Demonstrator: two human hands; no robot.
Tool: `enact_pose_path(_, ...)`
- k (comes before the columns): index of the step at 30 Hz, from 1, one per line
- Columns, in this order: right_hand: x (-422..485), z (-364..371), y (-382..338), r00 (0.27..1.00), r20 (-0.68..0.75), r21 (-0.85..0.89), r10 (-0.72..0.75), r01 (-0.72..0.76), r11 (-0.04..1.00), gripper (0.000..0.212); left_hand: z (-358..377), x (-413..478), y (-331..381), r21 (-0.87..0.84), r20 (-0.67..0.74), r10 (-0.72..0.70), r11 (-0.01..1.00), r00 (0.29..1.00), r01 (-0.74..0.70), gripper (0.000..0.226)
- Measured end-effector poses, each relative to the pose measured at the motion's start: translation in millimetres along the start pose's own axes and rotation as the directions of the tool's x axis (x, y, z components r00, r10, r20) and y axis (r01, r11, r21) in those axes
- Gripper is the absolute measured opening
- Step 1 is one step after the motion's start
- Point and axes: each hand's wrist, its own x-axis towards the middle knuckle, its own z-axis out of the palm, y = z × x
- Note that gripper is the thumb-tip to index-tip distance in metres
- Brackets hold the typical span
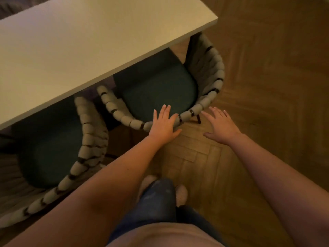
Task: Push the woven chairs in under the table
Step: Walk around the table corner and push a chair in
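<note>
Two woven chairs with pale rope-wrapped rims and dark green seat cushions stand at the white table [74, 50]. The right chair [210, 97] sits partly under the table's corner, its curved back toward me. My left hand [162, 124] lies flat with straight fingers on that chair's back rim. My right hand [221, 124] hovers open, fingers spread, just right of the rim above the floor, apart from the chair. The left chair [89, 132] stands beside it, its seat partly under the table edge and its back reaching toward the lower left.
Herringbone wooden floor [267, 86] spreads to the right and around my feet. A dark chair leg [198, 119] shows below the right chair's rim. My jeans and socked feet [181, 193] are at the bottom centre, close behind the chairs.
</note>
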Motion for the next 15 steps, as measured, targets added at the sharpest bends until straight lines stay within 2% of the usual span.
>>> enact_pose_path(3, 23.2, -11.6, 53.8, 1.000, 0.017, 0.016, 0.026, -0.026, 1.000, 0.087, -15.2, 57.0, 41.8, 0.007, 0.046, 0.014, 1.000, 0.999, -0.015, 0.070)
enact_pose_path(9, 109.9, -61.7, 159.2, 1.000, 0.023, 0.031, 0.016, -0.017, 0.999, 0.087, -50.5, 193.1, 97.7, -0.018, -0.022, -0.004, 1.000, 1.000, 0.004, 0.069)
enact_pose_path(15, 193.9, -126.0, 251.3, 0.999, 0.045, -0.002, -0.017, 0.017, 1.000, 0.085, -86.2, 311.4, 138.7, 0.035, -0.035, -0.107, 0.993, 0.994, 0.109, 0.071)
